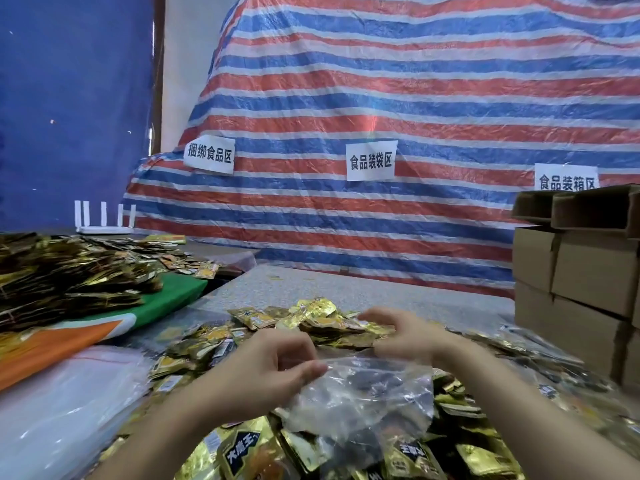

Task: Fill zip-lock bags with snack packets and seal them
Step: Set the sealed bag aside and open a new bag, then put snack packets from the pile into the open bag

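A clear zip-lock bag [367, 400] with dark snack packets inside hangs low in the middle of the head view. My left hand [273, 365] pinches its top edge at the left end. My right hand [405, 336] holds the same top edge at the right end. Under and around the bag lies a heap of gold snack packets [311, 323], spread over the grey table [304, 285]. Some of them, with black labels [242, 452], sit at the bottom edge.
A stack of empty clear bags [69, 403] lies at the lower left. Behind it are an orange-green sheet [166, 299] and a large pile of gold packets [62, 271]. Cardboard boxes [581, 271] stand stacked at the right. A striped tarp [381, 116] with paper signs hangs behind.
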